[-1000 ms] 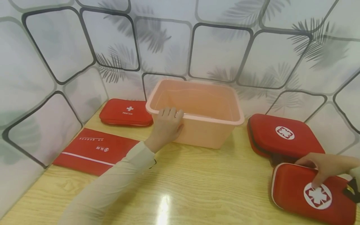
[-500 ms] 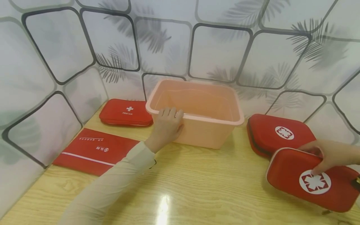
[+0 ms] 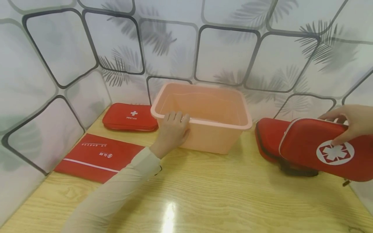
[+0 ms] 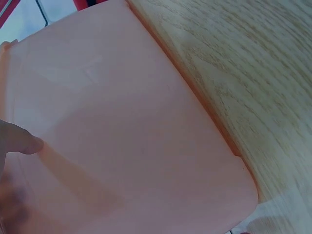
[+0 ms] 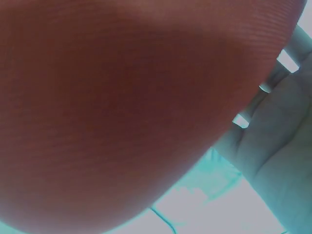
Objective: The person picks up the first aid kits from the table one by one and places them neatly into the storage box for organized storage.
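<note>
So there's a wooden table (image 3: 204, 194), and on it, toward the back, a peach bin (image 3: 209, 139). The held red case (image 3: 306, 142) is up off the table on the right, overlapping another red case (image 3: 266, 136); can't tell if they touch. Left hand (image 3: 174, 129) has fingers hooked over the bin's front rim. Right hand (image 3: 355, 121) pinches the held case, thumb in front, fingers behind. I'd call this the lift-and-carry step; next move probably calls for a firm pinch and some clearance.
</note>
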`<state>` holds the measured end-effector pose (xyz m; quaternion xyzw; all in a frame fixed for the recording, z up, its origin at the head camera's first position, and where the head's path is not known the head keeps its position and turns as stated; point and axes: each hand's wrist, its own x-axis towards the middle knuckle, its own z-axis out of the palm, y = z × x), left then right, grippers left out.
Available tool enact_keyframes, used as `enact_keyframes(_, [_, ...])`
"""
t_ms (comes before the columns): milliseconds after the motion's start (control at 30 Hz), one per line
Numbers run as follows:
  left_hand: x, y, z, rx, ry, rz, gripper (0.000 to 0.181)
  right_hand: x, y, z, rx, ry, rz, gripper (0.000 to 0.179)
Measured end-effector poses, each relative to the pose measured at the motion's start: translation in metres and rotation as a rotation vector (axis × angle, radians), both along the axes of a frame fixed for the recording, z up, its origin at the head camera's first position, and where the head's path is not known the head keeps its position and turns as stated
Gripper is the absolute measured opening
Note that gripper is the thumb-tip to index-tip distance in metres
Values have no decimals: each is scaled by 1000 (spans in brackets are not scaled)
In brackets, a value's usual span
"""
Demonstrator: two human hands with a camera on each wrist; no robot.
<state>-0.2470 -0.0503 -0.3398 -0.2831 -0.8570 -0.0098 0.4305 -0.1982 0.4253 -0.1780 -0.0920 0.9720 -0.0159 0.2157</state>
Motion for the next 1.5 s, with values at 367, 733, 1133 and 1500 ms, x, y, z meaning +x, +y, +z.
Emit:
enact_keyframes(367, [-1,0,-2,1,-8,6,24,-30,-44,65,79,99,104,80])
enact_keyframes(733, [1,-1,-1,1,-8,8,22,-54,-110,107,173,249,201,82])
enact_keyframes(1133, [1,0,0,0,-28,10,22,-77,-188,126,143,283,249,89])
enact_keyframes(1500, [1,1,1,9,12,8,21,-95,-249,115,142,274,333,82])
